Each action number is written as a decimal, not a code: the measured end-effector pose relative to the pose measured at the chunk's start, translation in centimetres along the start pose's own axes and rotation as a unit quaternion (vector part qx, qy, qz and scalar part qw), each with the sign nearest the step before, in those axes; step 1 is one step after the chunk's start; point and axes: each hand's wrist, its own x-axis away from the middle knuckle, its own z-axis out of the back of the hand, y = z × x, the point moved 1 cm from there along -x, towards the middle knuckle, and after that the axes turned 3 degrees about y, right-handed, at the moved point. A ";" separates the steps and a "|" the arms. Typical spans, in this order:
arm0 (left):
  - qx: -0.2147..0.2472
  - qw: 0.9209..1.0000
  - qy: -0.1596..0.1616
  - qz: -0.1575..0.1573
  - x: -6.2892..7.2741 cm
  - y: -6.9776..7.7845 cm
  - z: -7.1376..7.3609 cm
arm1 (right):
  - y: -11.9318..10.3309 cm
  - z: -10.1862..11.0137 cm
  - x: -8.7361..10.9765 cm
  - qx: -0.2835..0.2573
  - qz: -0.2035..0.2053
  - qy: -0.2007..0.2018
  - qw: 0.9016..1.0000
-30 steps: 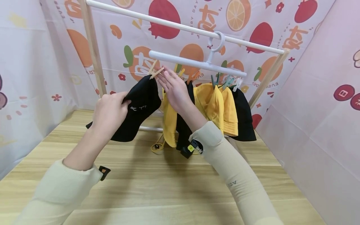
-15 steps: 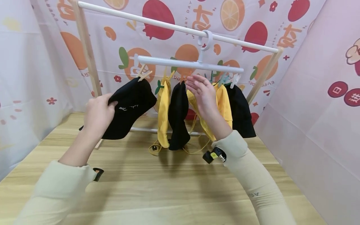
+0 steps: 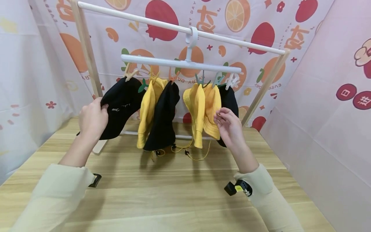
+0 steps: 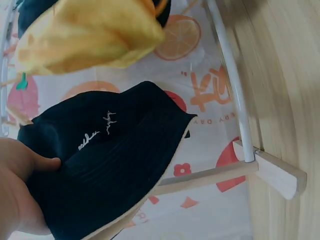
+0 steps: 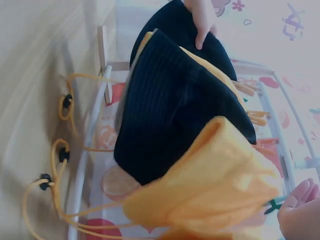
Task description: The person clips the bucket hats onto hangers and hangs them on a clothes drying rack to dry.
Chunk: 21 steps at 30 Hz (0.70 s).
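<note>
At the left end of a white hanger (image 3: 162, 61), a black bucket hat (image 3: 123, 103) with white embroidered script hangs from a pale clothespin (image 3: 131, 74). My left hand (image 3: 94, 117) pinches this hat's edge, thumb on the outside, as the left wrist view also shows. To the right, my right hand (image 3: 232, 127) is raised with relaxed fingers and holds nothing. Its fingertips overlap the edge of a yellow bucket hat (image 3: 213, 112) in the head view. Between the hands hang another yellow hat (image 3: 146, 112), a black hat (image 3: 163, 119) and a further yellow one (image 3: 197, 112), all clipped up.
The hanger hooks over the white top rail (image 3: 121, 14) of a wooden rack (image 3: 90, 58). A last black hat (image 3: 228, 100) hangs at its right end from a white clip (image 3: 232, 81). Yellow cords (image 3: 200, 158) with black toggles dangle near the wooden tabletop (image 3: 162, 190). Printed cloth hangs behind.
My right hand has moved from beside the pale clothespin to the right and down. The hanger and its hats have shifted left along the rail. My left hand keeps gripping the black hat, slightly further left.
</note>
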 end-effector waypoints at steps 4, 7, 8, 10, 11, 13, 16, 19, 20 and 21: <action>-0.015 0.998 -0.062 0.011 -0.1 0.1 -0.1 | 0.0 1.0 1.3 0.022 0.001 -0.019 1.000; -0.027 0.992 -0.121 0.009 0.0 0.3 -0.1 | -0.4 1.8 2.2 0.055 0.008 -0.046 0.997; -0.028 0.990 -0.140 0.008 0.0 0.3 -0.1 | -0.5 2.1 2.4 0.071 0.014 -0.053 0.996; -0.027 0.985 -0.171 0.003 0.1 0.3 0.0 | -0.9 2.8 2.7 0.116 0.031 -0.063 0.991; -0.023 0.982 -0.185 -0.003 0.1 0.4 0.0 | -1.1 3.1 2.7 0.143 0.043 -0.065 0.987; -0.013 0.978 -0.207 -0.012 0.2 0.3 0.2 | -1.7 3.9 2.6 0.193 0.070 -0.057 0.977; 0.008 0.975 -0.222 -0.025 0.4 0.3 0.6 | -2.6 5.4 2.3 0.270 0.104 -0.039 0.956; 0.005 0.976 -0.214 -0.036 0.8 0.1 1.4 | -3.8 7.2 1.9 0.334 0.134 -0.025 0.933; 0.001 0.978 -0.203 -0.039 0.9 -0.1 1.7 | -4.3 7.9 1.8 0.364 0.144 -0.023 0.920; -0.006 0.981 -0.192 -0.040 0.9 -0.4 2.0 | -4.9 8.5 1.7 0.391 0.152 -0.022 0.907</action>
